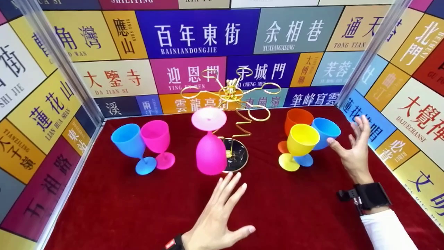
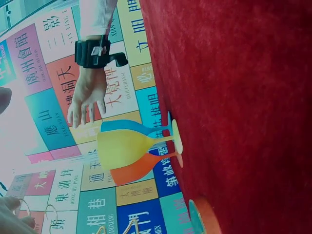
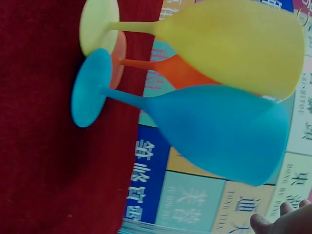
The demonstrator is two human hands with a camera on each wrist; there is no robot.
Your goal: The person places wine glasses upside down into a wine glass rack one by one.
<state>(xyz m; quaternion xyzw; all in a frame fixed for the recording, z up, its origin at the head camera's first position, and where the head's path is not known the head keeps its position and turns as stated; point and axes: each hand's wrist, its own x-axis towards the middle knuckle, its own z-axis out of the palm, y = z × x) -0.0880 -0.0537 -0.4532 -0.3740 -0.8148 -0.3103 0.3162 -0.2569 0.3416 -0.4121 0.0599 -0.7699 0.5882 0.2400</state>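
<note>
My right hand [image 1: 357, 156] is held beside a blue goblet [image 1: 326, 133], fingers spread and apart from it in the right wrist view [image 3: 287, 222]. That goblet stands upright close to a yellow goblet [image 1: 303, 140] and an orange-red goblet [image 1: 298, 119], partly hidden behind the yellow one. My left hand [image 1: 222, 215] reaches forward with straight, spread fingers and holds nothing. Just beyond its fingertips, a pink goblet [image 1: 211, 154] is upside down at the gold wire rack [image 1: 242, 123]; what supports its foot is hidden.
A second blue goblet [image 1: 128, 139] and another pink goblet [image 1: 156, 137] stand upright at the left. The rack has several wire loops and a round black base [image 1: 237, 156]. Dark red cloth [image 1: 121, 211] covers the table; printed panels [image 1: 197, 33] enclose its back and sides.
</note>
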